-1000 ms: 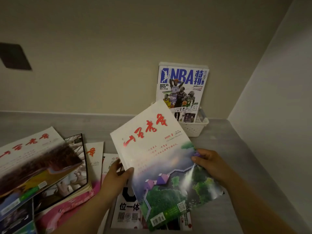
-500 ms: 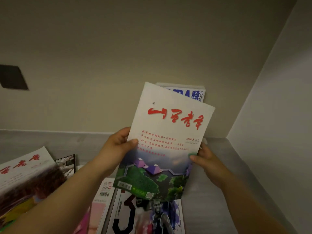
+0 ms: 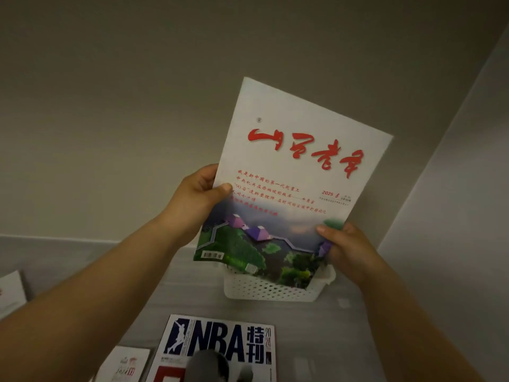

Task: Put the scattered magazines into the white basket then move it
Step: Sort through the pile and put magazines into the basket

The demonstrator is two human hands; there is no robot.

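I hold a white magazine with red brush lettering and a green hillside picture, upright and tilted a little to the right. My left hand grips its left edge. My right hand grips its lower right edge. Its bottom edge hangs at the mouth of the white perforated basket, which stands on the grey surface near the back wall. The magazine hides whatever is inside the basket. An NBA magazine lies flat on the surface in front of the basket.
A small white magazine lies left of the NBA one, and the corner of another shows at the far left edge. Walls close in behind and on the right of the basket.
Both hands have lifted the white magazine up and forward over the basket, turning it upright. It now covers the NBA magazine that stood in the basket. The view has shifted forward.
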